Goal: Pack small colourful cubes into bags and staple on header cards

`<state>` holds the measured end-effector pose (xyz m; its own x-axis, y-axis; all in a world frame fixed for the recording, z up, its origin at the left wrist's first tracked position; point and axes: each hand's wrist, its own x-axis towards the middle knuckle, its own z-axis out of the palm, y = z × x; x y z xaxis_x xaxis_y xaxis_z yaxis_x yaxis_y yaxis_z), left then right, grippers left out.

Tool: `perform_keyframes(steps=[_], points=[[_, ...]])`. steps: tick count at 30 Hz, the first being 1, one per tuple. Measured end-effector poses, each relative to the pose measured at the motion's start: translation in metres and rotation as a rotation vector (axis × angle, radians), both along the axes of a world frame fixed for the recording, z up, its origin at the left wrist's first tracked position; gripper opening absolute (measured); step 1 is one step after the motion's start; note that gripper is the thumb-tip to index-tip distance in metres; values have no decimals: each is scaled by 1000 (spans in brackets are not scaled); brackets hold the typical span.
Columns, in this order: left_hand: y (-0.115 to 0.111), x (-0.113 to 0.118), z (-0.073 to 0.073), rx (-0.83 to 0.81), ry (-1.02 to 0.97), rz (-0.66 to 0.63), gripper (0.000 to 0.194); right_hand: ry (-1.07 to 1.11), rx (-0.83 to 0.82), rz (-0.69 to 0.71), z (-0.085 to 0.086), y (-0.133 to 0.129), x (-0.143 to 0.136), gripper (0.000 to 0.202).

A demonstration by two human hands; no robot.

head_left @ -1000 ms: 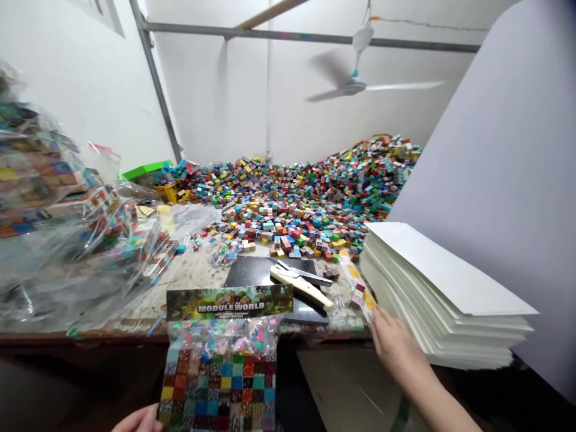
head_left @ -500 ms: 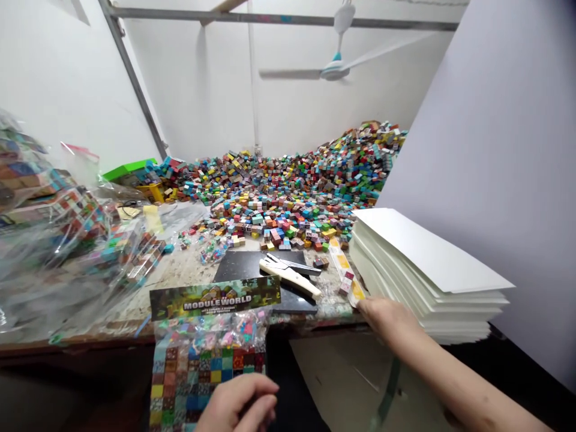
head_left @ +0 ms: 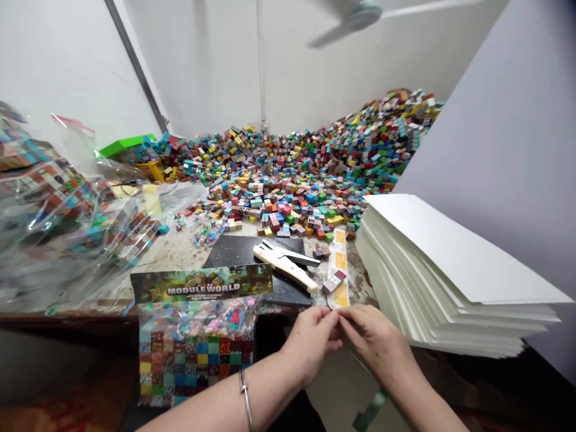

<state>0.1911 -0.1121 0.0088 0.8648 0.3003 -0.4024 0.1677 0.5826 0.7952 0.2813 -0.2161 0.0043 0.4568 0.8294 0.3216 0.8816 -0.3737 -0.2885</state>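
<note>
My left hand (head_left: 312, 336), with a bangle on its wrist, and my right hand (head_left: 373, 336) meet at the table's front edge. Both are closed in a pinch at the near end of a white strip of yellow-orange stickers (head_left: 340, 261). Their fingertips cover that end. A small joined pair of printed blocks (head_left: 333, 281) lies on the strip. To the left, a clear bag of colourful blocks (head_left: 193, 360) with a "MODULEWORLD" header card (head_left: 202, 283) hangs at the edge. White-handled scissors (head_left: 288, 267) rest on a black plate (head_left: 229, 249).
A tall stack of white sheets (head_left: 450, 258) stands at right beside a large pale panel (head_left: 504, 138). Loose blocks (head_left: 288, 162) are heaped along the back wall. Clear plastic bags of blocks (head_left: 58, 222) crowd the left. A dark green strip (head_left: 371, 411) hangs below my right hand.
My left hand has risen from in front of the bag to join my right at the strip's end. My right hand has shifted left with that end, and the strip now lies straighter.
</note>
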Motion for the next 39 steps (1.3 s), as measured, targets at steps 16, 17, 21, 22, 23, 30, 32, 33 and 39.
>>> perform_keyframes(steps=[16,17,21,22,23,30,32,33,39], points=[[11,-3,-1,-13,161,10,21,181,248,120,-11,-4,2,19],[11,-3,-1,-5,161,1,21,173,249,123,-11,-4,2,19],[10,-3,-1,34,160,-26,21,131,225,140,-12,-6,2,18],[9,-3,-2,49,159,-30,22,118,216,141,-12,-7,2,18],[9,-2,-3,65,157,-32,22,103,206,138,-12,-7,1,18],[7,-2,-18,374,37,-92,20,-43,82,87,0,-5,-5,23],[9,-4,-19,564,-15,-135,23,-65,58,103,5,-3,-5,26],[10,-5,-19,674,-39,-158,24,-69,52,109,6,-2,-4,27],[15,-7,-11,1176,-86,-224,26,-17,14,165,8,-3,4,25]])
